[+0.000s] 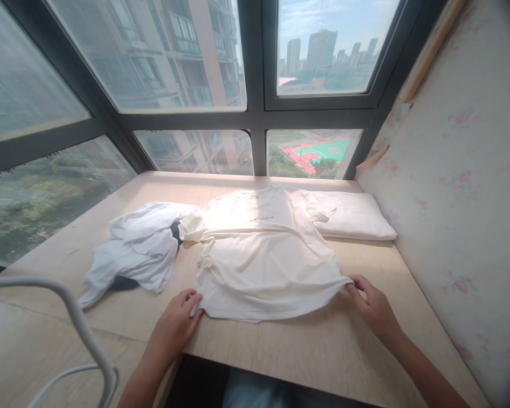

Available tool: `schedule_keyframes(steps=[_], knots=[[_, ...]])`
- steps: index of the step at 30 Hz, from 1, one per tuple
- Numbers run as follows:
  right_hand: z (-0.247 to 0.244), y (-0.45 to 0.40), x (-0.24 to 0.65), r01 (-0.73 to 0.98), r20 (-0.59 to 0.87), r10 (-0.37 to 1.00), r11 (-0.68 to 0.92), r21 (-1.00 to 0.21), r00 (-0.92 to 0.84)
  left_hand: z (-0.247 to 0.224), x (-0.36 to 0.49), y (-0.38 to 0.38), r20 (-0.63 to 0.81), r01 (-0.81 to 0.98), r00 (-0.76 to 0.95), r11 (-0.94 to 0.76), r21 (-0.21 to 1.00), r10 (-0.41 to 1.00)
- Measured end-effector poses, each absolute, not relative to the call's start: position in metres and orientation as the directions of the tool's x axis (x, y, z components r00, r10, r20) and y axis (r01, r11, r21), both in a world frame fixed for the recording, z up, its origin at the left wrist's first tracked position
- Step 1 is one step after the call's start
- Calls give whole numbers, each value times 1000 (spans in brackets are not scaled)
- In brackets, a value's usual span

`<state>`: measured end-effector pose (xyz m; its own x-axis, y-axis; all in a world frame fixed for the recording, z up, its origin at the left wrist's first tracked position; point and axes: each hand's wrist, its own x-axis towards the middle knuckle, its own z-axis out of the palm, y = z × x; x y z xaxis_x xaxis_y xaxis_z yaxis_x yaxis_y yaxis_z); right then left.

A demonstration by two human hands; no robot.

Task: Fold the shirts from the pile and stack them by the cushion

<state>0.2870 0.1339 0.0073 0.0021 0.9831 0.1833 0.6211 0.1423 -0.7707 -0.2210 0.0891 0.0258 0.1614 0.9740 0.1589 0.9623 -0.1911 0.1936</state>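
Note:
A white T-shirt [267,260] lies spread on the wooden surface, its neck toward the window and its hem toward me. Small dark lettering shows across its chest, and some wrinkles run over the lower half. My left hand [182,317] pinches the hem's left corner, fingers closed on the cloth near the front edge. At the hem's right corner, my right hand [368,303] grips the fabric between thumb and fingers, lifting it slightly off the wood.
A crumpled white garment [140,238] with dark parts lies at the left, touching the shirt's sleeve. Folded white cloth [352,215] sits at the back right by the flowered wall [459,187]. A pale curved tube [74,309] stands at the front left. Windows border the wooden surface [289,348].

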Motion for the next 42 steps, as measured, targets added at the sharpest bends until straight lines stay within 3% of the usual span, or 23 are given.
schedule_keyframes(steps=[4,9,11,15,19,25,29,33,37,42], knots=[[36,134,278,323,-19,992,-59,-945,124,24,-225,92,151,975,136,-159,156,979],[60,135,276,148,-214,976,-217,-965,33,29,-228,96,144,970,51,-83,227,988],[63,135,280,190,-200,979,-187,-964,-50,34,-230,97,136,952,-31,-12,307,990],[62,131,289,440,-121,965,-5,-898,-234,44,-235,97,39,873,-135,100,477,990],[45,125,294,639,-51,955,156,-753,-292,51,-240,90,-60,832,-31,59,552,998],[4,107,300,765,77,962,256,-591,-262,60,-225,70,-211,800,54,84,595,976],[-9,96,305,794,152,974,227,-563,-171,65,-212,61,-245,754,51,124,646,968],[-6,91,310,782,204,979,110,-614,22,69,-201,56,-241,710,29,150,688,970],[6,92,316,693,67,986,-57,-719,152,69,-192,52,-212,672,-36,180,718,977],[27,93,316,537,-49,985,-133,-833,168,70,-185,48,-208,611,3,163,775,978]])
